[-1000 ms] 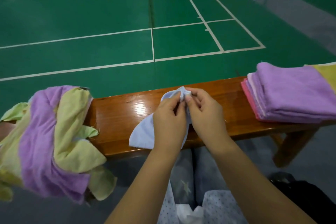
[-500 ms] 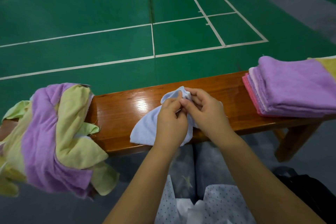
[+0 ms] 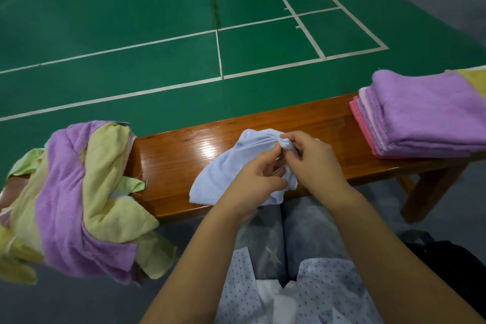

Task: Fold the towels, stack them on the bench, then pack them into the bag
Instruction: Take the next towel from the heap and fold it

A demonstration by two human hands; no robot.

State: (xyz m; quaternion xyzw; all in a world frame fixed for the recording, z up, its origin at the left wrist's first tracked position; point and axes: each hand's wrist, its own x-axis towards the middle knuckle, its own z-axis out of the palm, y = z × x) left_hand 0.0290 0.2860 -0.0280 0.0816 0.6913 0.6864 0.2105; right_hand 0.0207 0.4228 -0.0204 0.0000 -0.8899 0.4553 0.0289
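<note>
While both hands work at the middle of the wooden counter (image 3: 184, 155), a pale blue towel (image 3: 223, 173) lies bunched there, its lower edge hanging just over the near side. The left hand (image 3: 256, 179) has its fingers curled into the cloth, gripping a gathered fold, and the right hand (image 3: 313, 159) pinches the crumpled upper corner of the same towel between thumb and fingertips; the two hands sit close together, almost touching. At the left end of the counter a loose heap of unfolded towels (image 3: 71, 202), purple and pale yellow-green, drapes over the edge and hangs down toward the floor. At the right end rests a neat stack of folded towels (image 3: 420, 118), a purple one on top with pink layers showing at its lower left edge and a yellow one just beside it at the frame's border. A dark bag (image 3: 452, 265) lies on the grey floor at the lower right, beyond the person's right forearm. Beyond the counter spreads a green court floor (image 3: 131, 21) with white lines.
</note>
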